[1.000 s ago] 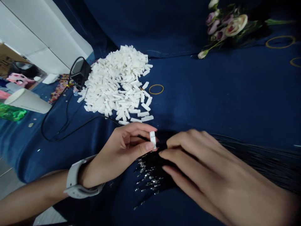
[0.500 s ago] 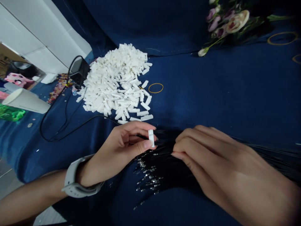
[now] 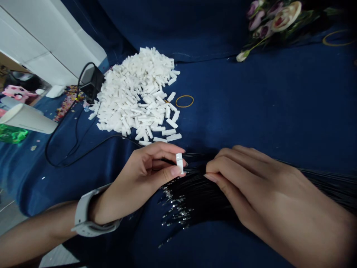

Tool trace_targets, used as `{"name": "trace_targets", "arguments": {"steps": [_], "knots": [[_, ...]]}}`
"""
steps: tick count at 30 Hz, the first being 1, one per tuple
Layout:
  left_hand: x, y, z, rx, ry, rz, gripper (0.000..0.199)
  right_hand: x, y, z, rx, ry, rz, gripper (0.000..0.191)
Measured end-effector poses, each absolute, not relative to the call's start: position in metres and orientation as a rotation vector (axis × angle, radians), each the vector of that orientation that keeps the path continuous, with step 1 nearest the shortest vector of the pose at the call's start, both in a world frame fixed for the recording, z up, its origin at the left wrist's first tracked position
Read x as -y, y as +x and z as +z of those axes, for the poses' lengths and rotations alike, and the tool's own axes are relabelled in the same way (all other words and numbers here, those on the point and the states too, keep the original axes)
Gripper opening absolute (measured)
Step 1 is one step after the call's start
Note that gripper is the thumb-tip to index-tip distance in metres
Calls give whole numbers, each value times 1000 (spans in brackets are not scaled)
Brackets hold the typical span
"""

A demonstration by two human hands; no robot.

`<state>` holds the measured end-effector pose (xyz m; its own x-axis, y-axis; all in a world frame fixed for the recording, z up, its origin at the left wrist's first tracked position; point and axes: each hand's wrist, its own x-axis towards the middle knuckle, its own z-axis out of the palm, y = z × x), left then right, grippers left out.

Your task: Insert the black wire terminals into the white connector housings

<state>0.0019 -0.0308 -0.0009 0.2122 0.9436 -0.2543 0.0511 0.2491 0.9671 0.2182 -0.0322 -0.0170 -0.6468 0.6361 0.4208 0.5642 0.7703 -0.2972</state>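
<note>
Between the thumb and fingers of my left hand, a small white plastic connector housing is held upright. Just to its right, my right hand is closed in a pinch at a thin black wire; its tip is hard to make out. Beneath both hands lies a bundle of black wires, with shiny metal terminals at their left ends. The wires run on behind my right hand toward the right edge. A gap separates the housing from my right fingertips.
A large heap of white connector housings lies beyond my left hand on the blue cloth. Near it are a rubber band, a black power adapter with its cord and a white paper cup. Artificial flowers lie at back right.
The view has shifted slightly, so the heap and flowers sit a little higher. Both hands keep nearly the same pose and grip.
</note>
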Motion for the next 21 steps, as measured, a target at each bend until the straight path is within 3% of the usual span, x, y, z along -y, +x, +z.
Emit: {"name": "trace_targets", "arguments": {"steps": [21], "knots": [[34, 3, -1, -1142, 1214, 936, 17, 24, 216, -13, 2470, -947, 520, 20]]}}
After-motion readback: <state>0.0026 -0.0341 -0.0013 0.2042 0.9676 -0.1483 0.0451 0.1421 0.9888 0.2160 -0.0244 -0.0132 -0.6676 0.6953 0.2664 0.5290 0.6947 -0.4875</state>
